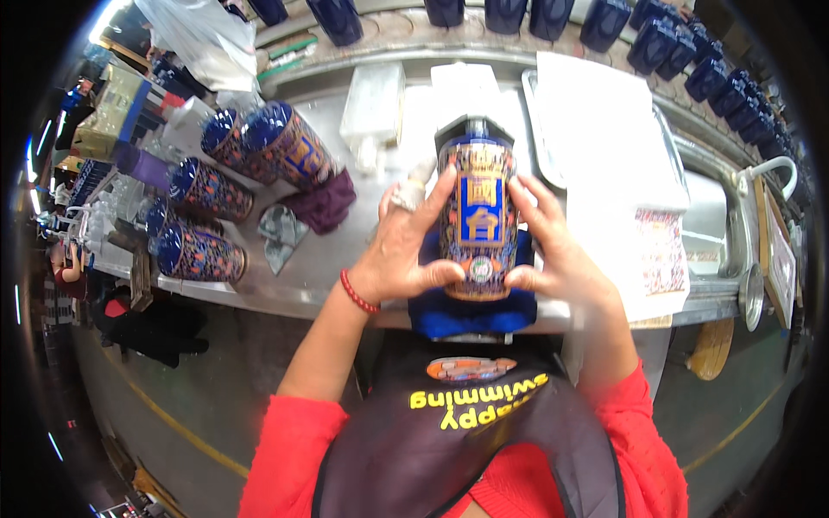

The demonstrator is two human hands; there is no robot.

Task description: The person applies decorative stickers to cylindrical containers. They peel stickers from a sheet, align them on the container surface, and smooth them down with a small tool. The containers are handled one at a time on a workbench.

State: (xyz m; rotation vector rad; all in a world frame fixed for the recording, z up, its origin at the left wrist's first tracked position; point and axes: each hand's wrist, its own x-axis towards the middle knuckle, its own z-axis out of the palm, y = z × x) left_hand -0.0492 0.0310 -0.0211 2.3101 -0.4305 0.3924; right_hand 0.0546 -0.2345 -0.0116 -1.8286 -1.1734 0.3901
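A dark blue bottle [480, 211] with a dense multicolored floral pattern and gold characters on a blue panel is in front of me at the table's near edge. My left hand [399, 246] grips its left side, thumb low and forefinger near the upper part. A whitish wrap covers one of that hand's fingers. On the opposite side my right hand [566, 255] presses its thumb and fingers against the bottle. Blue cloth-like padding [432, 315] lies beneath the bottle's near end. Behind its far end is a dark, angular-edged piece [446, 136].
Several patterned blue bottles [207, 253] stand at the left, near a purple cloth [324, 203] and a grey cloth [281, 237]. White sheets [596, 155] and a patterned decal sheet [661, 250] lie right, by a metal tray [725, 220]. Plain blue bottles [604, 24] line the back.
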